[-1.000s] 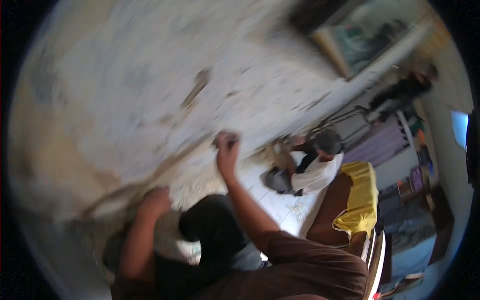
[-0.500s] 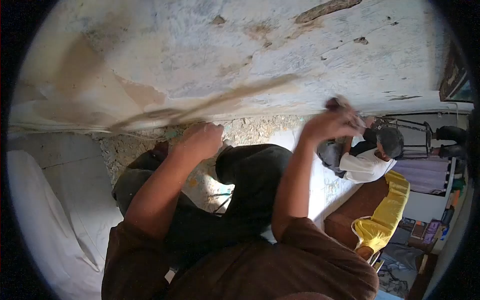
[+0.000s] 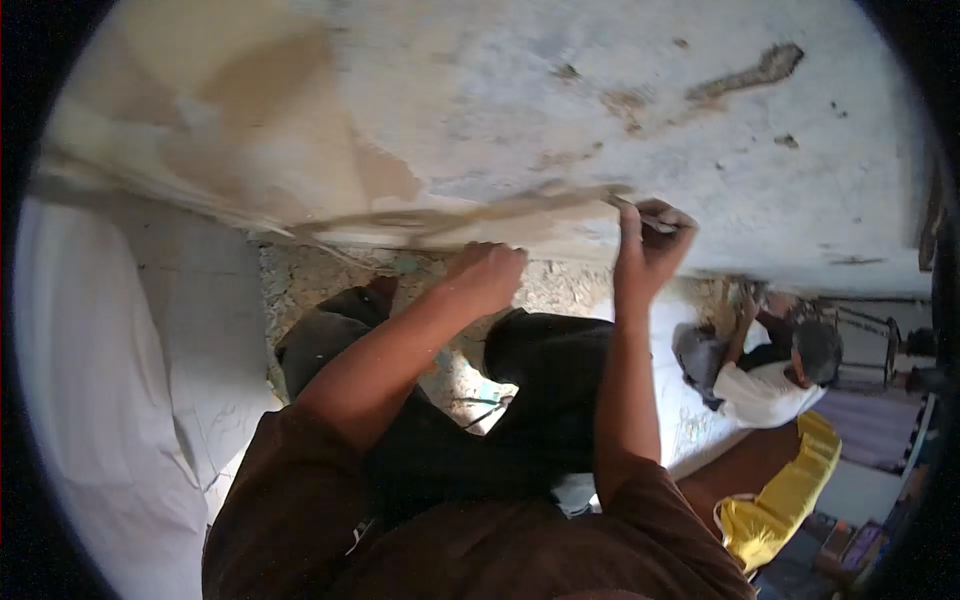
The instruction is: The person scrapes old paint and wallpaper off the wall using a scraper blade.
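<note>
My left hand (image 3: 487,275) is closed in a fist near the foot of the wall, its knuckles up; whether anything is inside it is hidden. My right hand (image 3: 655,245) is raised against the wall, its fingers bent around a thin, grey, flat-looking tool (image 3: 657,224). The tool's tip lies at or very near the wall surface, beside my thumb; its exact kind is too small to tell. The wall (image 3: 480,120) has worn, peeling pale paint, bare tan patches and a long gouge (image 3: 750,75).
Crumbled plaster debris (image 3: 565,285) lies along the wall's foot, by my legs (image 3: 545,390). To the right a co-worker in a white shirt (image 3: 765,393) crouches close to the wall. A brown couch with a yellow cloth (image 3: 790,490) stands behind them. Pale sheeting (image 3: 90,390) hangs at left.
My right hand, blurred and away from the wall before, is now at the wall with the tool's tip against or near it. My left hand stays closed. The whole view has shifted.
</note>
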{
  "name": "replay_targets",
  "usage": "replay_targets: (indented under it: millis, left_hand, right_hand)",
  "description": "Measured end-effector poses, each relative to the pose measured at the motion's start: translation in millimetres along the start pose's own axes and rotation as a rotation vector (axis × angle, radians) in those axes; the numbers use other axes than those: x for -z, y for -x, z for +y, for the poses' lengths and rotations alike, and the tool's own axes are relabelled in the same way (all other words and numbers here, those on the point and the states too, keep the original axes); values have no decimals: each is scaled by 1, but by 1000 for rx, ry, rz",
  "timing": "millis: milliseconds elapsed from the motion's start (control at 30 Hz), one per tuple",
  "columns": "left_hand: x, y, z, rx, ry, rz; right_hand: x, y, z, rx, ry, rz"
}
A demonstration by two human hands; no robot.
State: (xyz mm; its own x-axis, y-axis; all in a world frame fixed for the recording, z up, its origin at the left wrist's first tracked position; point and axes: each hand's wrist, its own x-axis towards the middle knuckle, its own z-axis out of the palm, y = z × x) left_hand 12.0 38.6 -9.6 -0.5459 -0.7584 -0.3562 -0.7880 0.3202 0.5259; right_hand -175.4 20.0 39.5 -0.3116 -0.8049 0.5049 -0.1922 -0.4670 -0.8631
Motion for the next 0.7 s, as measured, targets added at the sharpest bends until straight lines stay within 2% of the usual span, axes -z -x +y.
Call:
replay_targets:
  millis: [67, 100, 167, 200, 233, 267, 333, 367, 467, 500, 533, 600, 633, 700]
  left_hand:
    - [17, 7, 7, -2, 164, 222]
    - [17, 6, 7, 15, 161, 245]
    - [4, -3, 4, -174, 168, 526]
    - [3, -1, 4, -233, 227, 485]
    - [6, 0, 6, -192, 309, 341]
    - [7, 2, 10, -146, 397, 194]
    - [11, 1, 4, -132, 475, 258]
    - [13, 3, -2, -154, 547, 300]
    - [32, 19, -12, -90, 489, 412]
    - [44, 33, -8, -67, 545, 378]
    - [49, 39, -11, -52, 516, 390]
    - [58, 51, -12, -56, 367, 231]
    - [58, 62, -9, 6, 210, 262]
    - [65, 90, -5, 8, 184, 352]
  right_hand:
    - [9, 7, -6, -14, 163, -183]
    - [12, 22, 0, -83, 226, -290]
    - [15, 51, 10, -149, 398, -484]
    - [8, 63, 13, -146, 504, -574]
    - [2, 66, 15, -265, 449, -638]
    - [-2, 66, 15, -256, 430, -661]
    - [-18, 58, 9, -314, 351, -666]
    - [-23, 55, 10, -247, 292, -672]
    - [-31, 50, 2, -373, -27, -684]
    - [-32, 50, 3, -359, -58, -688]
    - [-32, 52, 4, -314, -53, -728]
    - [-32, 51, 4, -260, -73, -762]
    - [-31, 49, 3, -250, 9, -740]
    - [-24, 44, 5, -235, 123, -688]
